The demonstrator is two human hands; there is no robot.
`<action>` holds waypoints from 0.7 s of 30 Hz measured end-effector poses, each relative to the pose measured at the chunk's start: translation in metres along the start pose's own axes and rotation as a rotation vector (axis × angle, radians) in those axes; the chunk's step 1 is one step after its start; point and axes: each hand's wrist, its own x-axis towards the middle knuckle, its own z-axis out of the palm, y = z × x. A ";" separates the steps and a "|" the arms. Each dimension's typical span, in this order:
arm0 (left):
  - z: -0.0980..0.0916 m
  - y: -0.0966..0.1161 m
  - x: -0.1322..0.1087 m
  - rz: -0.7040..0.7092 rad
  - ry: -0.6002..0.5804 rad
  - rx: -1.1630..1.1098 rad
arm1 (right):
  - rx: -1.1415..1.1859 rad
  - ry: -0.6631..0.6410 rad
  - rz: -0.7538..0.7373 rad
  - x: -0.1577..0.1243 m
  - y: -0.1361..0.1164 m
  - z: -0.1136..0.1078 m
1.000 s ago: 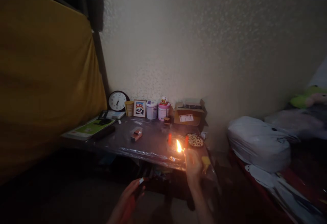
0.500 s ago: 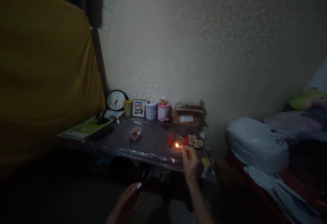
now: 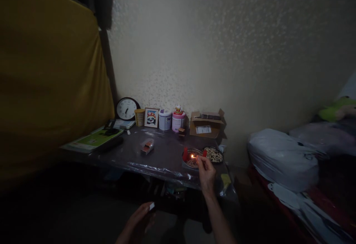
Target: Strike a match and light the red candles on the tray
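Head view shows a dim room, and we hold our right hand (image 3: 206,171) out over the near right part of the table (image 3: 164,155), its fingers pinched shut on a match (image 3: 195,158) whose small flame burns at the far tip. That flame sits just over a round dish (image 3: 191,160), between two short red candles (image 3: 184,153) that stand at the dish's edges. Just right of this dish lies a second dish (image 3: 213,155) heaped with pale sticks. Our left hand (image 3: 138,221) hangs low, well below the table edge, curled around a matchbox (image 3: 151,206), of which only a pale end shows.

Farther left on the table lies a small clear packet (image 3: 147,146). Along the wall we see a clock (image 3: 127,108), a yellow cup (image 3: 139,117), a panda picture (image 3: 151,118), two tins (image 3: 165,119) and an open carton (image 3: 206,124). Green books (image 3: 93,141) lie at the left end. A white bundle (image 3: 282,158) rests on the bed to our right.
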 end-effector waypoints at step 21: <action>-0.014 -0.010 0.015 -0.035 0.170 -0.079 | 0.191 -0.036 0.169 0.023 -0.004 0.012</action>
